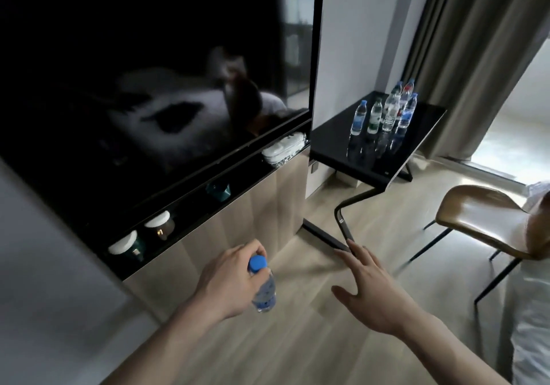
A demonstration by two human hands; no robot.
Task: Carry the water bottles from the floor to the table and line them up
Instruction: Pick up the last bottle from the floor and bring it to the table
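My left hand (pixel 230 280) grips a small clear water bottle (pixel 264 291) by its neck, just under the blue cap; the bottle hangs above the wooden floor. My right hand (pixel 376 292) is stretched forward over the floor, palm down, fingers spread and holding nothing. Farther ahead at the right stands a glossy black table (pixel 378 164). Several water bottles (pixel 384 113) stand upright on its far part, close together, most with blue caps and labels, one with a green label.
A big dark TV screen (pixel 134 72) fills the left, above a low wooden cabinet (pixel 238 221) with a shelf of jars and cups. A brown chair (pixel 482 221) stands right of the table's angled leg (pixel 342 218). Grey curtains (pixel 476 42) hang behind.
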